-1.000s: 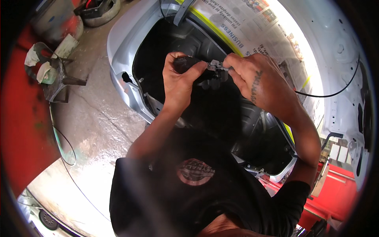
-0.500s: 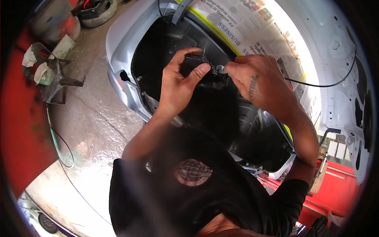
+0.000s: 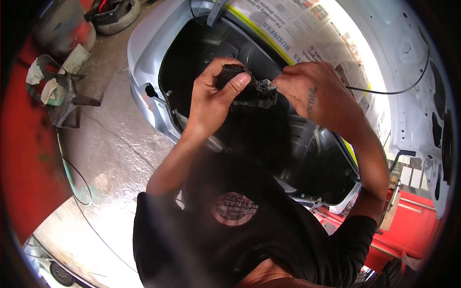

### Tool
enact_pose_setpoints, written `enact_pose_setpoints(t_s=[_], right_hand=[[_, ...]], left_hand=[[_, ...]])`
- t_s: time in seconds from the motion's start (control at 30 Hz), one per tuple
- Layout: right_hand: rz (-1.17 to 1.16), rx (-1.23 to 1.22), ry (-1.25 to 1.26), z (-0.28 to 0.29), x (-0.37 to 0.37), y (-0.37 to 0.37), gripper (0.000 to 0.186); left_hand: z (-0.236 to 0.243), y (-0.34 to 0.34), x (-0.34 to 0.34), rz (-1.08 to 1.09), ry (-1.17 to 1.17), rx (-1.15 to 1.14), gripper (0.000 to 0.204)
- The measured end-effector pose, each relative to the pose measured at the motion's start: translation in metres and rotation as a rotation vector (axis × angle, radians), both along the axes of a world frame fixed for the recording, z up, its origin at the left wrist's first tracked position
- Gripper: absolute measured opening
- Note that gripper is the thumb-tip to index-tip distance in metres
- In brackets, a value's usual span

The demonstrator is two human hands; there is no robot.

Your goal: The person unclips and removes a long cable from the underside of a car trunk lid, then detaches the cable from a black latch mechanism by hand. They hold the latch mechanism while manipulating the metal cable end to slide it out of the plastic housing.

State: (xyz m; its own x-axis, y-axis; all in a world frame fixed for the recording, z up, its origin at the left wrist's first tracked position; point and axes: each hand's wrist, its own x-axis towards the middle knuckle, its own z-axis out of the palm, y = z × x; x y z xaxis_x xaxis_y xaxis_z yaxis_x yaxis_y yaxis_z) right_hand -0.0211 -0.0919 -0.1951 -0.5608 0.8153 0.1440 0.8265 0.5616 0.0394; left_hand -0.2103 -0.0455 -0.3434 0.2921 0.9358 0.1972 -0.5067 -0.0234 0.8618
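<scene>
A small black plastic part (image 3: 232,70) with a grey piece (image 3: 264,86) at its right end hangs over the car's open trunk. My left hand (image 3: 210,98) is closed around the black end, thumb on the near side and fingers behind. At the grey end, the fingertips of my right hand (image 3: 312,91) are pinched together. Whatever lies between those fingertips is too small or hidden to make out. A dark strip-like portion shows below the grey piece, between my hands; I cannot tell whether it belongs to the part.
Beneath my hands lies the dark trunk well (image 3: 259,139), edged by silver bodywork (image 3: 149,62). Newspaper (image 3: 283,24) with yellow tape covers the far side. A white body panel (image 3: 406,48) with a thin black cable (image 3: 401,91) rises at right. A stool-like stand (image 3: 69,98) stands left.
My left hand has shifted slightly left with the black part, which shows a little more of its lower edge. My right hand keeps its pinch at the grey end.
</scene>
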Motion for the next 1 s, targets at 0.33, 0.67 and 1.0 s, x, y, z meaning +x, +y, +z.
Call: enact_pose_setpoints(t_s=[0.33,0.67,1.0], right_hand=[[-0.023,0.003,-0.026,0.002,0.003,-0.004,0.012],[-0.018,-0.159,-0.01,-0.01,0.007,0.0,0.027],[0.019,-0.165,-0.084,-0.012,0.023,0.004,0.027]], left_hand=[[0.01,-0.003,0.001,-0.034,0.047,0.04,0.019],[0.007,-0.002,0.0,-0.038,0.095,0.073,0.019],[0.003,-0.001,0.013,-0.051,0.081,0.059,0.019]])
